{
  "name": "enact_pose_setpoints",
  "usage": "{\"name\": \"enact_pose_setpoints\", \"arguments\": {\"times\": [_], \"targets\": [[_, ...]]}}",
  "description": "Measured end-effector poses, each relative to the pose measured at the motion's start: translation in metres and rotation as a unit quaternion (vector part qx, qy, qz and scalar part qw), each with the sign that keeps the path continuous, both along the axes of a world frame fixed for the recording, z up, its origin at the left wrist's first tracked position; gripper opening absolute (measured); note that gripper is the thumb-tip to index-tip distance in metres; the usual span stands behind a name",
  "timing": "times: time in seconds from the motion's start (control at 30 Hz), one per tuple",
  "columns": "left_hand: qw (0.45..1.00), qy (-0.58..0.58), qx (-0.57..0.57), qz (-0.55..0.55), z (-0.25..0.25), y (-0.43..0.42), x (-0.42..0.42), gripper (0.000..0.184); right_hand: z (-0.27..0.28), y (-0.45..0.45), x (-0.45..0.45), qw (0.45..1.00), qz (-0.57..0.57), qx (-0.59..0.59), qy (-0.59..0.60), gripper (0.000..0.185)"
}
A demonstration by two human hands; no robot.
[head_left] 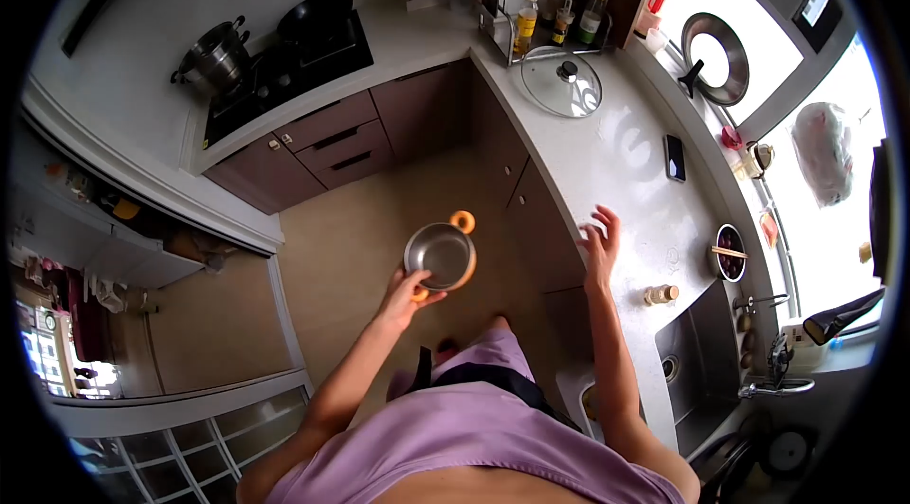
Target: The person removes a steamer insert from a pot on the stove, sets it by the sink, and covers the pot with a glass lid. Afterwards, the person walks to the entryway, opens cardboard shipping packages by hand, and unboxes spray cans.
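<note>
My left hand (405, 298) grips one orange handle of a small steel pot (441, 256), held over the floor in front of my body. The inside of the pot looks empty, and its second orange handle points away from me. To the right, my right hand (602, 237) hovers by the counter edge with its fingers apart and nothing in it. A glass lid (561, 82) lies on the counter beyond it, and a black phone (674, 158) rests farther right.
A stove (284, 77) with a steel pot (219, 58) and black pan (316, 18) is at upper left. The counter (626, 191) carries a bottle rack (555, 1), a small jar (662, 294) and a bowl (729, 253) with chopsticks. The sink (697, 362) is at lower right.
</note>
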State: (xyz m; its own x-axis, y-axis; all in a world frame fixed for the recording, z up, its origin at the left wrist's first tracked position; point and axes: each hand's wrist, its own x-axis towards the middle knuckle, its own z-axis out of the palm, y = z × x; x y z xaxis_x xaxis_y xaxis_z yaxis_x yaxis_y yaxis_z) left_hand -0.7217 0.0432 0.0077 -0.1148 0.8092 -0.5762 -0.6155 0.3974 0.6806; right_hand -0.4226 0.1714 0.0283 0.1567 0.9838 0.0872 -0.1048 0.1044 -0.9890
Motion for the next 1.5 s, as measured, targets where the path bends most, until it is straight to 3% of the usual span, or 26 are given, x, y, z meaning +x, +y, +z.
{"name": "enact_pose_setpoints", "arguments": {"times": [0.07, 0.17, 0.23, 0.3, 0.33, 0.37, 0.43, 0.47, 0.5, 0.53, 0.57, 0.6, 0.63, 0.67, 0.7, 0.77, 0.8, 0.9, 0.97, 1.0, 1.07, 1.13, 1.2, 1.23, 1.27, 1.5], "targets": [[0.992, 0.049, -0.046, 0.109, -0.022, -0.016, -0.065, 0.032, -0.048, 0.074, -0.06, 0.959, 0.122, -0.155, 0.202, 0.036], [0.959, 0.066, -0.09, 0.26, -0.044, -0.056, -0.149, 0.037, -0.089, 0.172, -0.164, 0.829, 0.244, -0.324, 0.383, 0.033], [0.941, 0.053, -0.097, 0.321, -0.059, -0.091, -0.197, 0.034, -0.131, 0.236, -0.235, 0.811, 0.269, -0.358, 0.376, 0.03], [0.926, 0.1, -0.05, 0.361, -0.028, -0.095, -0.202, 0.032, -0.164, 0.302, -0.31, 0.809, 0.276, -0.382, 0.351, 0.019], [0.922, 0.306, -0.123, 0.2, -0.047, -0.102, -0.219, 0.032, -0.187, 0.336, -0.34, 0.806, 0.273, -0.386, 0.355, 0.019], [0.841, 0.502, -0.196, 0.049, -0.065, -0.108, -0.236, 0.032, -0.211, 0.373, -0.372, 0.829, 0.237, -0.386, 0.328, 0.015], [0.876, 0.328, -0.24, 0.26, -0.028, -0.078, -0.251, 0.035, -0.256, 0.438, -0.444, 0.842, 0.196, -0.395, 0.31, 0.013], [0.868, 0.224, -0.257, 0.362, -0.019, -0.063, -0.25, 0.037, -0.289, 0.469, -0.47, 0.913, 0.219, -0.261, 0.226, 0.01], [0.837, 0.112, -0.274, 0.459, -0.02, -0.05, -0.248, 0.04, -0.296, 0.477, -0.485, 0.935, 0.233, -0.201, 0.178, 0.009], [0.831, 0.116, -0.291, 0.46, -0.016, -0.042, -0.265, 0.04, -0.302, 0.484, -0.501, 0.952, 0.24, -0.141, 0.13, 0.008], [0.88, 0.243, -0.271, 0.304, -0.03, -0.032, -0.283, 0.041, -0.265, 0.488, -0.499, 0.914, 0.206, -0.239, 0.254, 0.005], [0.895, 0.249, -0.256, 0.266, -0.029, -0.011, -0.294, 0.04, -0.239, 0.488, -0.496, 0.852, 0.159, -0.331, 0.374, 0.003], [0.909, 0.255, -0.239, 0.229, -0.028, 0.012, -0.305, 0.04, -0.237, 0.481, -0.494, 0.848, 0.147, -0.346, 0.374, 0.003], [0.905, 0.148, -0.227, 0.328, -0.03, 0.054, -0.313, 0.038, -0.237, 0.477, -0.487, 0.85, 0.134, -0.339, 0.381, 0.001], [0.928, 0.202, -0.207, 0.234, -0.057, 0.073, -0.332, 0.035, -0.241, 0.47, -0.479, 0.852, 0.121, -0.33, 0.389, 0.003], [0.943, 0.191, -0.213, 0.172, -0.096, 0.114, -0.364, 0.03, -0.247, 0.445, -0.452, 0.878, 0.113, -0.352, 0.305, 0.004], [0.939, 0.127, -0.243, 0.209, -0.104, 0.171, -0.363, 0.028, -0.25, 0.435, -0.432, 0.894, 0.082, -0.355, 0.26, 0.005], [0.938, 0.189, -0.282, 0.074, -0.181, 0.278, -0.376, 0.019, -0.235, 0.401, -0.381, 0.939, 0.012, -0.337, 0.067, 0.017], [0.939, 0.195, -0.283, 0.006, -0.223, 0.36, -0.357, 0.015, -0.233, 0.394, -0.348, 0.933, -0.063, -0.354, 0.008, 0.018], [0.952, 0.188, -0.242, -0.018, -0.271, 0.386, -0.357, 0.015, -0.234, 0.392, -0.339, 0.953, -0.091, -0.29, -0.012, 0.02], [0.953, 0.184, -0.221, -0.091, -0.365, 0.439, -0.352, 0.02, -0.243, 0.39, -0.318, 0.943, -0.148, -0.267, -0.134, 0.023], [0.951, 0.226, -0.197, -0.072, -0.44, 0.503, -0.333, 0.025, -0.224, 0.398, -0.307, 0.897, -0.174, -0.321, -0.25, 0.024], [0.942, 0.248, -0.201, -0.103, -0.478, 0.571, -0.324, 0.016, -0.221, 0.405, -0.303, 0.86, -0.205, -0.269, -0.382, 0.024], [0.925, 0.275, -0.215, -0.15, -0.525, 0.596, -0.323, 0.021, -0.224, 0.407, -0.301, 0.84, -0.215, -0.231, -0.442, 0.023], [0.905, 0.302, -0.227, -0.197, -0.572, 0.621, -0.323, 0.026, -0.232, 0.405, -0.295, 0.831, -0.217, -0.222, -0.462, 0.022], [0.795, 0.481, -0.168, -0.33, -0.641, 0.734, -0.285, 0.034, -0.229, 0.408, -0.299, 0.832, -0.211, -0.233, -0.458, 0.021]]}}
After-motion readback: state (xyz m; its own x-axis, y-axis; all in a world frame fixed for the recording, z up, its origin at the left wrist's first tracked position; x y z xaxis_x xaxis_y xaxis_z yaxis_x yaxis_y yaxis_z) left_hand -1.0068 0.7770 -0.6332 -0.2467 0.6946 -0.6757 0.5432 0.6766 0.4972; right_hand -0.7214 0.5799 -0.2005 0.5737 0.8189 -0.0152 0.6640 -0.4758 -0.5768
